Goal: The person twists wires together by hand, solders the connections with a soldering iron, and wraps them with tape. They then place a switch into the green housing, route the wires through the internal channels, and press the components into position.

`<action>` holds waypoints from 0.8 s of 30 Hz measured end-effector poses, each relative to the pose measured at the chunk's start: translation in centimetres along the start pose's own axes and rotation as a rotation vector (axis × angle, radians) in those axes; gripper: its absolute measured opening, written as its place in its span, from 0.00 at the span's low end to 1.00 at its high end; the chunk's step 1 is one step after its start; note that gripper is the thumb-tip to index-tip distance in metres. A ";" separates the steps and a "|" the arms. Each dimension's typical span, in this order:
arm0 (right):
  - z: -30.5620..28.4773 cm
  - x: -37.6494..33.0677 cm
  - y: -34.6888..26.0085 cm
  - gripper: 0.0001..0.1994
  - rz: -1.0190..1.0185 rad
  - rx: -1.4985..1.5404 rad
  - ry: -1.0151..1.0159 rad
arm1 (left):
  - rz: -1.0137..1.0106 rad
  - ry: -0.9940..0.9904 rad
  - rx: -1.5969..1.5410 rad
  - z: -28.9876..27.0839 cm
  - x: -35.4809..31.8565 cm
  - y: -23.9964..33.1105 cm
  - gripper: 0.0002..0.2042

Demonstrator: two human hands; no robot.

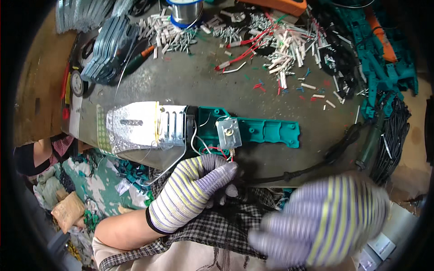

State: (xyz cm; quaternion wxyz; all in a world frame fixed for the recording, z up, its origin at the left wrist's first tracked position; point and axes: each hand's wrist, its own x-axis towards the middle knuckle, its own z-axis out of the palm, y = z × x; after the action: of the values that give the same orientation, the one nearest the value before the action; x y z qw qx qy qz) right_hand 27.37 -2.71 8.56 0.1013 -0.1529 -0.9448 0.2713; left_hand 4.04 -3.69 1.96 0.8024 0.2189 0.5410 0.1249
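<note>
My left hand (192,187), in a striped knit glove, pinches thin wires (231,158) at the table's near edge. Just beyond its fingertips sits a square metal control box (228,133) with a round shaft. That box lies on a green plastic handle half (271,131), its ribbed inside facing up. Joined to the handle on the left is a shiny metal heating plate (135,124) with slots, from which white wires run toward my left hand. My right hand (330,221), gloved alike, hangs apart at the lower right, smeared by motion; its fingers cannot be read.
Stacked metal brackets (108,49) and a solder spool (186,13) stand at the back. White sleeve pieces (289,54) and screws lie scattered there. Green plastic housings (384,67) and coiled black cords (393,135) crowd the right. A black cord (307,170) crosses the near edge.
</note>
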 end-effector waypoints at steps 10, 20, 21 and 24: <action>3.6 0.7 -2.9 0.14 0.067 0.064 0.216 | -0.042 0.072 -0.004 0.3 0.3 -0.4 0.13; 1.8 3.8 -3.4 0.27 0.088 0.169 -0.453 | -0.050 0.134 -0.012 -0.5 0.1 -0.7 0.11; 1.9 3.8 -3.5 0.28 0.001 -0.001 -0.479 | -0.053 0.149 -0.007 -0.4 0.1 -0.7 0.11; 1.9 2.9 -5.4 0.31 -0.239 -0.476 -0.544 | 0.030 0.118 0.017 0.1 0.4 -1.0 0.10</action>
State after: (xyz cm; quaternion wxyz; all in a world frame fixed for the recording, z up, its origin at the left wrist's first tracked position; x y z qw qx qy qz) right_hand 22.88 -7.01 10.19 -0.1605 0.0169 -0.9850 0.0613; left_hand 4.24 -4.36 1.17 0.7651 0.2260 0.5852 0.1450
